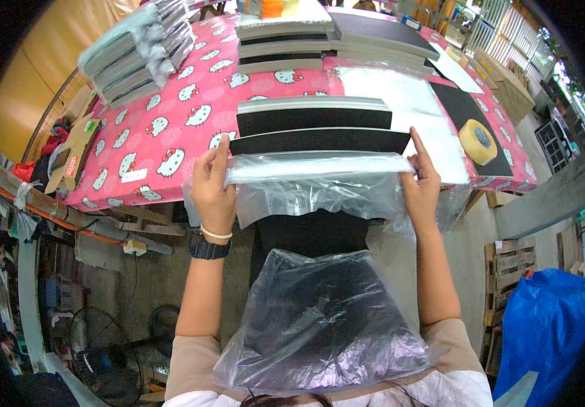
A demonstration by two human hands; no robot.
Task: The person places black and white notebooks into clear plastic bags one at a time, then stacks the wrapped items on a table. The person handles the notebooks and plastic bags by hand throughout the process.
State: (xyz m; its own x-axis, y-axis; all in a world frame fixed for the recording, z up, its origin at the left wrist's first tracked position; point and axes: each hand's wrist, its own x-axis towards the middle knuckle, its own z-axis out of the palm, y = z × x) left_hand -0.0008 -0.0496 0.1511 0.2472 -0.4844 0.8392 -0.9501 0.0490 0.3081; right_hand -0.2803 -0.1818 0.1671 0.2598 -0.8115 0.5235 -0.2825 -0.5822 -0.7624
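At the table's near edge, my left hand (212,183) and my right hand (421,178) grip the two ends of a stack of white sheets (313,163) standing on edge. A black sheet (319,142) stands at its far side, between my raised index fingers. Clear plastic film (319,191) lies around the white stack and hangs toward me. Just beyond stands another stack with a black face (313,121) and pale edges. Over my lap lies a clear plastic bag (326,319). I cannot tell how far the film encloses the stack.
A pink patterned cloth (163,146) covers the table. Wrapped bundles (136,57) are piled far left, and more stacks (282,47) stand at the back. To the right are white plastic sheets (407,102), a tape roll (477,142) and a black sheet (458,108).
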